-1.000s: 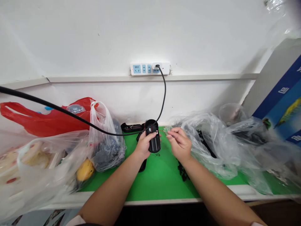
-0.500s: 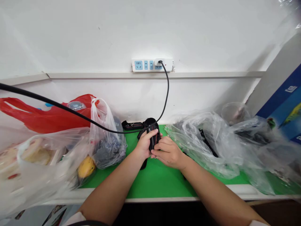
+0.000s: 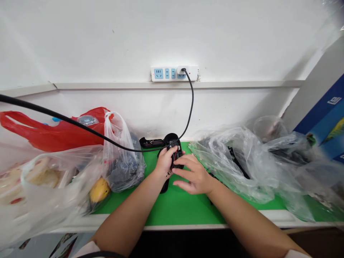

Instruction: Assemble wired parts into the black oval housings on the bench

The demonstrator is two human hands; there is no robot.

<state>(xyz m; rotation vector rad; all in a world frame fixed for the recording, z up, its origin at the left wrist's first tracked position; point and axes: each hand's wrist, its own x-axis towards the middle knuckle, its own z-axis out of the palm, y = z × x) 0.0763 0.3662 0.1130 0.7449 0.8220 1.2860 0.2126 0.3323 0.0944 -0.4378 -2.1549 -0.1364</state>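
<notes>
L hand [image 3: 164,163] hides most of the black thing [image 3: 172,138]. Red wire [image 3: 175,158] too small to follow. Front L bag [image 3: 51,200] blurry, stuff inside unclear. Box [image 3: 325,107] cut off by R edge.

Bright, even ambient light fills the white wall [image 3: 107,43], with a soft diagonal shadow at upper right, specular glare on the clear plastic bags [image 3: 236,168], and wide-angle distortion bowing the frame edges, where the near-left bag [image 3: 48,193] appears soft.
</notes>
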